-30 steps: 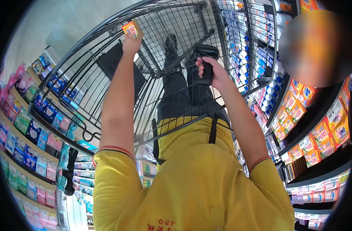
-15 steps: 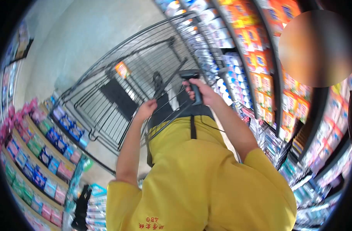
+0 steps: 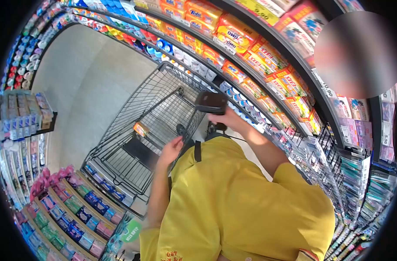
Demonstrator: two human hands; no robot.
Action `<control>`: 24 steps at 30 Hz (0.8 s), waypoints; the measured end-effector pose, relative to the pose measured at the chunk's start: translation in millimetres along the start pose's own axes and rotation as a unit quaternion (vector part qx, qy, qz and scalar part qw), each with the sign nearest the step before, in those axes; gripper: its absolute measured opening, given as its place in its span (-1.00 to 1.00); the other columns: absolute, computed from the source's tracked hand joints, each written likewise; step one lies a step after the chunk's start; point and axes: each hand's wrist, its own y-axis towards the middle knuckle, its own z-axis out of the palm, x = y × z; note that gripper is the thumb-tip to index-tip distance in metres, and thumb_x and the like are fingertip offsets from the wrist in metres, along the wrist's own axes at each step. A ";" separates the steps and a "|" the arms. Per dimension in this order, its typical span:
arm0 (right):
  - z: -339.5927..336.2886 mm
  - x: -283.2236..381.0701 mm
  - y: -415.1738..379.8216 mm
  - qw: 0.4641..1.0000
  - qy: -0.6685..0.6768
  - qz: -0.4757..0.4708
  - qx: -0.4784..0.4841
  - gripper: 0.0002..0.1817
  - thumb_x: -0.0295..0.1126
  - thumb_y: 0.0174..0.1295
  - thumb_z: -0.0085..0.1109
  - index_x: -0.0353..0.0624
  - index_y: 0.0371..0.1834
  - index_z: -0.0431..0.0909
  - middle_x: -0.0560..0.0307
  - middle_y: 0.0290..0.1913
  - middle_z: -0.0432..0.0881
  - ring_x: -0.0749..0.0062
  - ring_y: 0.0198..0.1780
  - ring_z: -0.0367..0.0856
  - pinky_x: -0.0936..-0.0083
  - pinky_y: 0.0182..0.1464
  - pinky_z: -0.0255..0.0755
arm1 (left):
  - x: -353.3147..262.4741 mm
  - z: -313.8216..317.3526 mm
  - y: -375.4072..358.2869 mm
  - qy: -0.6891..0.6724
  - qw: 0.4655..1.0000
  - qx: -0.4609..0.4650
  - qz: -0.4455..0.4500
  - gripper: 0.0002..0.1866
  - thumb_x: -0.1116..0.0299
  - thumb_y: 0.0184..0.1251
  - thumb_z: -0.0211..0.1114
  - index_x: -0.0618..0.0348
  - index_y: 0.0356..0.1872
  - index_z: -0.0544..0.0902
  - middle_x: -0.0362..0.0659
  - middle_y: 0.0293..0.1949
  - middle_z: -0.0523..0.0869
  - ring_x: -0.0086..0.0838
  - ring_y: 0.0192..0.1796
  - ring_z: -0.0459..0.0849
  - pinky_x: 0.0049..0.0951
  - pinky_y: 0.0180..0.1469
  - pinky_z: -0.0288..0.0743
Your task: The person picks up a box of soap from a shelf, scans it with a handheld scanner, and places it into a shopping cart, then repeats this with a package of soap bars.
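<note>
My right hand grips a black handheld scanner, whose wide head points up and forward, toward the shelves. Just right of the cart's near side, my left hand has its fingers curled together; whether it holds anything is too small to tell. The dark wire shopping cart stands in front of me to the left. Inside it lies a small orange packet, near a black panel.
Shelves of orange detergent packs curve along the front and right. Hanging goods fill racks at the lower right. Packaged goods line tiered shelves at the lower left. A grey floor lies beyond the cart.
The view has turned toward the shelves on the right. My left hand has come away from the cart's bar. The scanner is raised, with its head tilted up.
</note>
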 end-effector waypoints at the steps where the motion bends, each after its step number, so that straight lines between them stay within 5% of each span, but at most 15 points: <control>1: -4.7 11.4 -18.3 0.997 -0.030 -0.001 -0.075 -0.70 -0.39 0.04 0.31 -0.21 -0.15 0.52 0.24 -0.31 0.54 0.59 -0.24 0.49 0.55 -0.13 0.41 | -37.3 -3.4 3.3 -0.029 0.999 -0.010 0.036 -0.62 0.27 0.38 0.11 0.28 0.11 0.51 0.01 0.02 0.63 -0.35 0.08 0.60 -0.48 0.12 0.41; 3: -22.1 18.7 -46.9 0.956 -0.212 -0.143 -0.146 -0.55 -0.41 0.01 0.32 -0.24 0.01 0.45 0.15 -0.17 0.56 0.49 -0.08 0.50 0.50 0.00 0.40 | -103.8 -3.3 15.3 -0.003 0.993 -0.017 0.114 -0.67 0.33 0.39 0.09 0.27 0.09 0.52 -0.01 0.02 0.64 -0.39 0.08 0.59 -0.49 0.12 0.40; 7: -47.6 36.1 -104.1 0.920 -0.197 -0.272 -0.202 -0.41 -0.39 -0.02 0.36 -0.24 0.12 0.39 0.04 0.05 0.49 0.36 0.12 0.42 0.45 0.16 0.31 | -214.8 22.6 33.5 -0.009 0.978 0.023 0.208 -0.68 0.33 0.43 0.07 0.28 0.10 0.52 -0.13 -0.03 0.64 -0.52 0.04 0.55 -0.52 0.12 0.37; 9: -63.9 38.7 -120.9 0.835 -0.315 -0.337 -0.299 -0.35 -0.34 -0.05 0.38 -0.24 0.17 0.38 -0.02 0.23 0.34 0.25 0.23 0.34 0.40 0.26 0.21 | -249.8 45.4 49.5 -0.032 0.966 0.042 0.255 -0.69 0.35 0.42 0.07 0.27 0.09 0.52 -0.13 -0.02 0.64 -0.53 0.02 0.55 -0.53 0.10 0.38; 15: -82.4 42.9 -155.6 0.801 -0.309 -0.276 -0.433 -0.25 -0.28 -0.05 0.38 -0.28 0.25 0.32 -0.09 0.32 0.22 0.10 0.31 0.25 0.29 0.35 0.10 | -324.5 108.4 71.5 -0.050 0.929 0.031 0.365 -0.70 0.37 0.42 0.07 0.25 0.10 0.52 -0.15 0.00 0.61 -0.57 0.00 0.55 -0.57 0.08 0.40; 16: -102.5 40.5 -160.7 0.659 -0.601 -0.262 -0.368 -0.15 -0.38 -0.10 0.41 -0.29 0.33 0.22 -0.08 0.38 0.16 0.19 0.34 0.23 0.34 0.35 0.11 | -329.1 117.2 73.5 -0.081 0.929 0.034 0.360 -0.67 0.34 0.42 0.08 0.23 0.13 0.50 -0.16 0.01 0.60 -0.58 -0.01 0.55 -0.56 0.07 0.42; 17: -105.4 36.6 -165.3 0.659 -0.600 -0.264 -0.369 -0.15 -0.38 -0.10 0.41 -0.29 0.33 0.22 -0.08 0.38 0.16 0.19 0.34 0.23 0.34 0.35 0.11 | -332.7 123.3 77.2 -0.079 0.929 0.034 0.361 -0.67 0.34 0.42 0.08 0.23 0.13 0.50 -0.16 0.01 0.60 -0.58 -0.01 0.55 -0.56 0.07 0.42; 19: -88.9 52.5 -174.5 0.879 -0.222 -0.210 -0.366 -0.03 -0.53 -0.17 0.42 -0.29 0.39 0.09 -0.08 0.34 0.24 0.31 0.29 0.30 0.43 0.31 0.18 | -337.0 135.0 88.9 -0.069 0.932 0.025 0.354 -0.65 0.34 0.41 0.10 0.22 0.15 0.47 -0.14 0.02 0.60 -0.56 -0.01 0.56 -0.54 0.06 0.44; 20: -84.6 55.9 -172.1 0.822 -0.268 -0.279 -0.419 0.05 -0.64 -0.21 0.41 -0.30 0.42 -0.02 -0.02 0.17 0.45 0.43 0.12 0.48 0.51 0.21 0.29 | -337.0 142.0 95.1 -0.088 0.929 0.019 0.360 -0.59 0.29 0.33 0.16 0.27 0.14 0.46 0.04 0.01 0.58 -0.31 -0.02 0.60 -0.44 -0.04 0.46; 21: -89.9 54.0 -171.2 0.821 -0.266 -0.278 -0.421 0.05 -0.64 -0.21 0.41 -0.30 0.42 -0.02 -0.02 0.17 0.45 0.43 0.12 0.48 0.51 0.21 0.29 | -338.3 147.7 99.3 -0.086 0.929 0.022 0.360 -0.59 0.29 0.33 0.16 0.27 0.14 0.46 0.04 0.01 0.58 -0.31 -0.02 0.60 -0.44 -0.04 0.46; 23: -108.1 46.1 -164.5 0.719 -0.416 -0.314 -0.459 -0.02 -0.62 -0.14 0.38 -0.28 0.41 0.03 0.10 -0.03 0.58 0.48 -0.07 0.57 0.53 0.11 0.39 | -341.9 155.6 108.7 -0.023 0.928 -0.040 0.370 -0.57 0.31 0.31 0.17 0.26 0.16 0.44 0.06 0.00 0.57 -0.26 -0.03 0.59 -0.41 -0.02 0.47; 24: -112.3 41.0 -161.3 0.801 -0.290 -0.308 -0.424 -0.12 -0.60 -0.08 0.37 -0.30 0.36 0.10 0.10 -0.02 0.58 0.50 -0.09 0.57 0.54 0.07 0.41 | -348.0 154.8 106.0 -0.022 0.928 -0.040 0.371 -0.57 0.31 0.31 0.17 0.26 0.16 0.44 0.06 0.00 0.57 -0.26 -0.03 0.59 -0.41 -0.02 0.47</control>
